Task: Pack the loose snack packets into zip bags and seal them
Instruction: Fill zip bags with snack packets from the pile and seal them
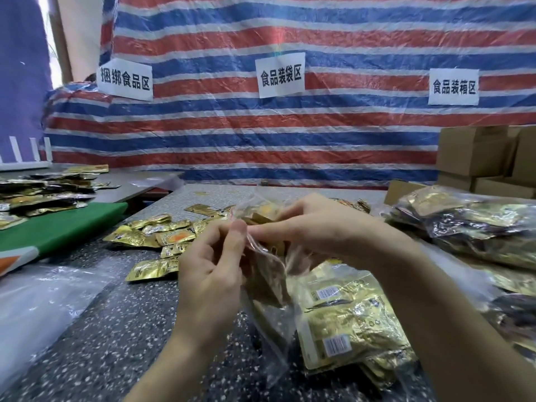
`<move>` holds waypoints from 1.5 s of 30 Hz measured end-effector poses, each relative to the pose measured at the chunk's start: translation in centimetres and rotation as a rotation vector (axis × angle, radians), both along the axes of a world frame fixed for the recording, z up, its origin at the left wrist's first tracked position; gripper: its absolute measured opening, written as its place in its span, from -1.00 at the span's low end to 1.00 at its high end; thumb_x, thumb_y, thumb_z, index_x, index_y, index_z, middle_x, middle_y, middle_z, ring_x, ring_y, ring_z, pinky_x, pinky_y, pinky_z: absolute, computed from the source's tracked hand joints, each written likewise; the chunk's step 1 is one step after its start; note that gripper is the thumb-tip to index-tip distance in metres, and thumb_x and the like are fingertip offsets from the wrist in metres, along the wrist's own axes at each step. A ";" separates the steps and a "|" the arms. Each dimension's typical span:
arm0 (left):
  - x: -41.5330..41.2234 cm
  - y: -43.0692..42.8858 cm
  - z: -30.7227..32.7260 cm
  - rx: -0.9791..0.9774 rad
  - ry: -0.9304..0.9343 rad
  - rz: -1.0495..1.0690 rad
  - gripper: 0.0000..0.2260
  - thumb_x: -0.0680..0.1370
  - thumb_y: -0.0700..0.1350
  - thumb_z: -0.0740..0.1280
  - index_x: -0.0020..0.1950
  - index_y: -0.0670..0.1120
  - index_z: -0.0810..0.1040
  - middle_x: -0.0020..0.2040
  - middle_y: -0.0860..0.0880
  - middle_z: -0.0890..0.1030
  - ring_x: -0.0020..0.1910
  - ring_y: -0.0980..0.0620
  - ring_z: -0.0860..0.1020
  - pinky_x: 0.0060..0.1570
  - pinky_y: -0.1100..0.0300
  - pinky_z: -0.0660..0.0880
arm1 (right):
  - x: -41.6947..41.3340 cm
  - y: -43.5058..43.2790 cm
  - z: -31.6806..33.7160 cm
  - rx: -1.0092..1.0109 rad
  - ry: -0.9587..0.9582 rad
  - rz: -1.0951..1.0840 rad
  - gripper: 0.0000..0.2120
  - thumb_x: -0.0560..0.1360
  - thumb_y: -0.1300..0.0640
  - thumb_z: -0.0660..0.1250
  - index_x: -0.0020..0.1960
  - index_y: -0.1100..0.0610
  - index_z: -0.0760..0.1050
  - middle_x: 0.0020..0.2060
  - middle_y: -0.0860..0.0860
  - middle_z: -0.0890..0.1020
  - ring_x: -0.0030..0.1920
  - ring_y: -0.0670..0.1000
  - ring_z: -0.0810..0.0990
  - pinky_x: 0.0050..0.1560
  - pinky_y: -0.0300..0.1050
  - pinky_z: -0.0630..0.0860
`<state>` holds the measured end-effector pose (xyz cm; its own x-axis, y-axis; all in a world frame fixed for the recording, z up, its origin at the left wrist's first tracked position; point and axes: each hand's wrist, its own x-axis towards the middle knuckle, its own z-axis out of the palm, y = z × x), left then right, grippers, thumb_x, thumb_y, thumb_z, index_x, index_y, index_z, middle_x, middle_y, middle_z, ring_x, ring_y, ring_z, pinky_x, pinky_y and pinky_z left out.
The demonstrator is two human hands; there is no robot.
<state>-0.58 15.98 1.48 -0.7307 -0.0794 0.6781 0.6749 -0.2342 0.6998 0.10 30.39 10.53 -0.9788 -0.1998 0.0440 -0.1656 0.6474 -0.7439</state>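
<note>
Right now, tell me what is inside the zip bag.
Gold packets sit in the zip bag, barcodes showing through the plastic. The left hand and right hand pinch its top, hiding packets there.

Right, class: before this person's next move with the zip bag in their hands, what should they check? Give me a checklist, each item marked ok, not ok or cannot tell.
1. Both hands hold the bag's top: left hand and right hand pinch the zip bag there. Ok.
2. Packets are inside: gold packets show through its clear wall. Ok.
3. Mouth free of packets: fingers cover it. Cannot tell.
4. Zip strip pressed shut along its length: blurred and hidden. Cannot tell.
5. No packets left unpacked: loose packets lie on the table. Not ok.
</note>
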 end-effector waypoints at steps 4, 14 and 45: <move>-0.3 -0.6 0.2 -0.043 0.061 0.044 -0.74 0.61 -0.01 0.24 -0.11 -0.10 0.63 -0.21 -0.10 0.67 -0.23 -0.01 0.66 -0.20 0.27 0.58 | -0.2 0.8 0.5 0.126 0.178 -0.056 -0.32 0.24 -0.52 0.31 -0.09 0.06 0.73 -0.22 -0.03 0.74 -0.23 -0.06 0.71 -0.07 0.02 0.64; -0.5 -1.1 0.2 -0.095 0.152 0.054 -0.77 0.62 0.02 0.29 -0.08 -0.04 0.69 -0.12 -0.07 0.72 -0.13 -0.07 0.69 -0.10 0.13 0.64 | 1.9 2.4 1.6 0.217 0.205 0.188 -0.98 0.48 0.10 0.49 -0.12 -0.01 0.70 -0.15 0.00 0.71 -0.19 -0.06 0.69 -0.24 -0.17 0.67; -3.5 -4.7 0.5 0.102 0.065 0.056 -0.86 0.54 -0.03 0.36 -0.19 0.02 0.65 -0.29 0.01 0.59 -0.29 0.00 0.52 -0.21 0.20 0.53 | 0.1 5.6 1.6 -0.288 0.294 0.103 -0.65 0.33 0.36 0.49 0.08 0.15 0.65 -0.21 0.15 0.72 -0.21 0.09 0.72 -0.19 -0.18 0.65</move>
<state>-4.11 11.28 1.98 -0.6780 -0.1899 0.7102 0.7320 -0.2630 0.6285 0.20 35.96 12.18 -0.8917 -0.2352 0.3868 -0.4511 0.3892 -0.8032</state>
